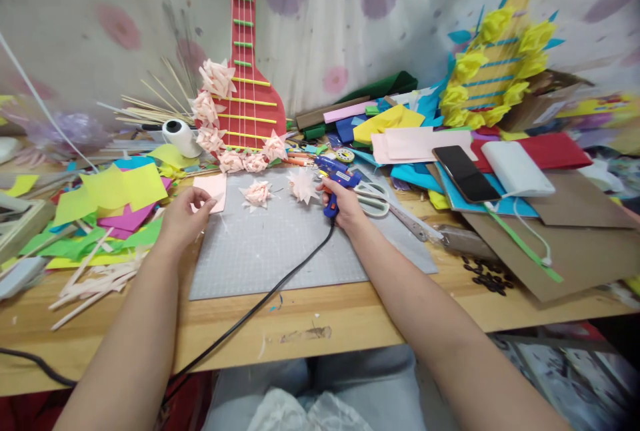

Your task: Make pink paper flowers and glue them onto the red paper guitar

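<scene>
My right hand [344,201] is wrapped round the handle of a blue glue gun [345,176]; its black cord runs down to the left across the mat. Just left of the gun, a pale pink paper flower [303,185] stands on the grey cutting mat [280,251]. Another pink paper flower [257,194] lies further left. At the mat's upper left corner, my left hand [187,216] is closed, thumb and fingertips pinched at the edge of a pale pink paper piece [214,189]. Behind stands a red paper lute [255,101] with pink flowers along its rim.
Coloured paper scraps [120,194] and paper strips [105,274] cover the left side. Scissors [373,201] and a metal ruler [407,221] lie right of the gun. Further right are a phone [465,174], a white power bank [517,167] and brown cardboard [565,251]. A yellow lute [487,77] leans behind.
</scene>
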### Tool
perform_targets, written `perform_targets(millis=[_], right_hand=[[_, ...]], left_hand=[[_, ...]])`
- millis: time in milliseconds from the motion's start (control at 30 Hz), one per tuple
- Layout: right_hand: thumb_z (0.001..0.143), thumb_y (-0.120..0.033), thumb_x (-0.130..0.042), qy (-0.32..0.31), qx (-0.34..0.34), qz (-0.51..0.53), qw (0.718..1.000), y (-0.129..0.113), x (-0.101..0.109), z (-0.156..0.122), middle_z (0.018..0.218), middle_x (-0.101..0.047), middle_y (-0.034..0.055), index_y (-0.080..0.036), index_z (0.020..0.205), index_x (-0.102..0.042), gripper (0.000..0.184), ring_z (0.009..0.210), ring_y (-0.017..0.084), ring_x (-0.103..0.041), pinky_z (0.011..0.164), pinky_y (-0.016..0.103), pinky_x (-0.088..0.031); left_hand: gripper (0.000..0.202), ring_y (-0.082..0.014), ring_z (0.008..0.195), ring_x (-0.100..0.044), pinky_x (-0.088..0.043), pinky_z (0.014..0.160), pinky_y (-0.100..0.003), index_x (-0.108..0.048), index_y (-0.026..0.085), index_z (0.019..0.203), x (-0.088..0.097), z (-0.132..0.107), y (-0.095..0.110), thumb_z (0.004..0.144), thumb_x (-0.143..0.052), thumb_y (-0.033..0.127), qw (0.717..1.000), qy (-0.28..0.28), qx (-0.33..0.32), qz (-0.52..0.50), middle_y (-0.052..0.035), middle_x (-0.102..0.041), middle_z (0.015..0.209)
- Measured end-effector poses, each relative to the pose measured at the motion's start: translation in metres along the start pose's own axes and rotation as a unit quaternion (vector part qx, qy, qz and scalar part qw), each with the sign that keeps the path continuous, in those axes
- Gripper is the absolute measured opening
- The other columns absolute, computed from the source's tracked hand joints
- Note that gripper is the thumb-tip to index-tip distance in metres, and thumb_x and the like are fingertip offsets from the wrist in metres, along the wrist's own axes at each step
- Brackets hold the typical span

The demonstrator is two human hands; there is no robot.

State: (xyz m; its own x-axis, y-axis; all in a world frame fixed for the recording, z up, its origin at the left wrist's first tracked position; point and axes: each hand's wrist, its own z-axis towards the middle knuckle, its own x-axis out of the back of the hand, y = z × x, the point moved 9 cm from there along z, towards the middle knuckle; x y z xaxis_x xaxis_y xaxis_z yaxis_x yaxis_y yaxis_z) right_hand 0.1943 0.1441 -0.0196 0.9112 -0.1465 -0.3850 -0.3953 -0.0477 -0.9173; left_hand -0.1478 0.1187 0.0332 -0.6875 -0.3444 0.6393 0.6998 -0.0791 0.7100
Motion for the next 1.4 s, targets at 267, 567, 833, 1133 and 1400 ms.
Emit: perform_targets(millis=[267,567,833,1133,1400], right_hand=[[0.056,-0.041,-0.074,-0.005,0.011,0.002,1.000,0.000,-0.003,-0.002,0.064,-0.064,-0.0014,-0.017,0.067,-0.062,0.029,0.041,0.004,-0.043,0.036,0.018,-0.032],[0.063,-0.044,-0.070,-0.021,0.048,-0.124,0.991,-0.007,-0.011,-0.011,0.043,-0.050,-0.0035,-0.017,0.061,-0.064,0.028,0.037,0.006,-0.040,0.035,0.020,-0.027],[0.064,-0.043,-0.069,-0.050,0.047,-0.137,0.988,-0.005,-0.024,-0.019,0.051,-0.058,-0.0017,-0.018,0.065,-0.064,0.026,0.038,0.006,-0.042,0.037,0.020,-0.029],[0.064,-0.044,-0.071,-0.156,0.019,-0.272,0.949,0.009,-0.053,-0.040,0.052,-0.061,-0.0003,-0.018,0.064,-0.067,0.026,0.044,0.009,-0.048,0.044,0.021,-0.037],[0.064,-0.040,-0.072,-0.167,0.043,-0.317,0.933,0.009,-0.055,-0.045,0.060,-0.063,-0.0022,-0.021,0.075,-0.071,0.022,0.060,0.013,-0.054,0.054,0.022,-0.039]], left_hand=[[0.030,-0.0056,0.053,-0.050,-0.035,0.041,-0.015,-0.062,0.018,0.090,-0.058,-0.029,0.022,0.061,-0.070,0.016,0.861,-0.069,0.232,-0.447,0.0032,-0.053,0.067],[0.010,-0.0110,0.078,-0.061,-0.051,0.066,-0.021,-0.057,0.015,0.065,-0.095,-0.049,0.044,0.065,-0.067,0.013,0.799,-0.171,0.252,-0.519,-0.0019,-0.062,0.075],[0.024,-0.0026,0.047,-0.043,-0.027,0.037,-0.013,-0.055,0.017,0.070,-0.080,-0.038,0.039,0.056,-0.074,0.019,0.830,-0.069,0.211,-0.512,0.0059,-0.050,0.061],[0.035,-0.0167,0.076,-0.065,-0.051,0.053,-0.023,-0.048,0.018,0.077,-0.075,-0.041,0.031,0.056,-0.073,0.032,0.883,-0.005,0.185,-0.430,0.0015,-0.057,0.074],[0.024,-0.0127,0.069,-0.058,-0.049,0.051,-0.022,-0.050,0.019,0.076,-0.071,-0.039,0.032,0.062,-0.067,0.027,0.908,0.038,0.153,-0.387,0.0017,-0.054,0.073]])
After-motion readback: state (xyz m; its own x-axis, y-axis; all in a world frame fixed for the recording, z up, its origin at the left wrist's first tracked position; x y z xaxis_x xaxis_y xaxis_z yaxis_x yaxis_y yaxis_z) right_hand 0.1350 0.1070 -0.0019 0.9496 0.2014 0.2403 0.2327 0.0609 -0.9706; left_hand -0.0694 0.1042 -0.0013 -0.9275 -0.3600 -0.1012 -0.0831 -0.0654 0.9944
